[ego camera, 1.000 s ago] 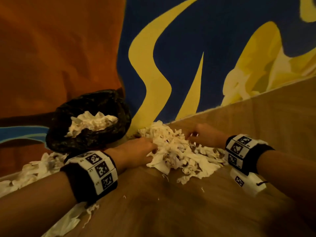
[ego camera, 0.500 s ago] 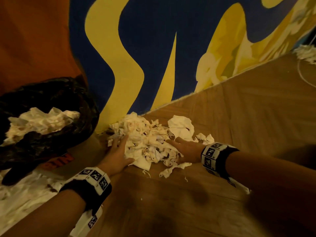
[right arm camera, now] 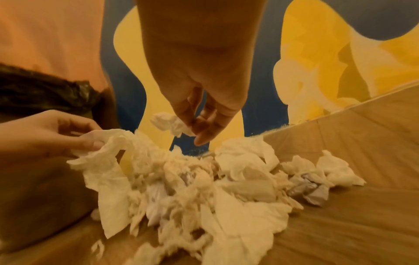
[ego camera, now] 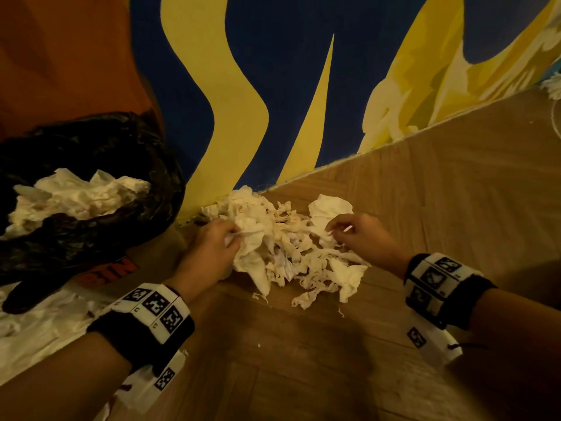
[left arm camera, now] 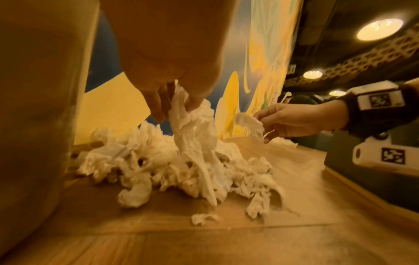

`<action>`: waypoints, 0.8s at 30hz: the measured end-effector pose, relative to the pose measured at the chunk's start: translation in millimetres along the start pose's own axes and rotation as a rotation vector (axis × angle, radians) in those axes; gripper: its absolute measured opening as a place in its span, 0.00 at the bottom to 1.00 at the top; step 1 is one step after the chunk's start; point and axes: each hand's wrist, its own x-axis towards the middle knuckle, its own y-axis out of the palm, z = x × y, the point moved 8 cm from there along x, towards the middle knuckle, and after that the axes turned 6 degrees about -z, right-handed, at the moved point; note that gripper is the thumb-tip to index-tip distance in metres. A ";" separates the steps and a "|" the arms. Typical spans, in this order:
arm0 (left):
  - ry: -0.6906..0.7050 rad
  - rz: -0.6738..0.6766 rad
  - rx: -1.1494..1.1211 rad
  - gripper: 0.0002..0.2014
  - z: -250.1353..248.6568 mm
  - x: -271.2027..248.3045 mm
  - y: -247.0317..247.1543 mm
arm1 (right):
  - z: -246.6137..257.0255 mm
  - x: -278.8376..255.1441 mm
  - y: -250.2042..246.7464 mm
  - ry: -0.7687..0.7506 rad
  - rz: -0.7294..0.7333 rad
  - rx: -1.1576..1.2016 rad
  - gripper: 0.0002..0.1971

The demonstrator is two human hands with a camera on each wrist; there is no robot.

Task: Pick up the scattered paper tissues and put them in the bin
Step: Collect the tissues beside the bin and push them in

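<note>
A pile of crumpled white tissues [ego camera: 291,247] lies on the wooden floor against the painted wall. My left hand [ego camera: 212,247] pinches a long tissue [left arm camera: 192,129] at the pile's left side and holds it lifted, its tail still in the heap. My right hand [ego camera: 355,235] pinches a small crumpled tissue [right arm camera: 172,123] just above the pile's right side. The bin [ego camera: 145,165], lined with a black bag, stands to the left of the pile and holds a mound of tissues [ego camera: 76,192].
The blue and yellow painted wall [ego camera: 273,86] runs right behind the pile. More white tissue [ego camera: 33,329] is spread on the floor at the lower left, below the bin. Another white clump [ego camera: 552,86] lies far right by the wall. Bare wood floor [ego camera: 303,375] lies in front.
Both hands lay flat on the pile's sides half a second ago; now each pinches a tissue and lifts it off the heap. The view has shifted slightly right.
</note>
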 end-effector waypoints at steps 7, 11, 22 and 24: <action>0.113 -0.179 -0.218 0.10 -57.5 3.5 -46.2 | 34.5 2.1 -32.5 0.116 -0.142 0.521 0.09; 0.224 -0.309 -0.216 0.12 -90.4 11.2 -81.1 | 73.1 2.7 -37.4 0.081 -0.131 0.661 0.10; 0.358 -0.708 0.082 0.11 -125.4 2.6 -239.7 | 237.1 18.7 -42.7 -0.380 -0.160 0.819 0.07; 0.281 -0.723 0.239 0.13 -105.9 -0.1 -264.4 | 268.0 21.0 -25.3 -0.454 -0.112 0.743 0.07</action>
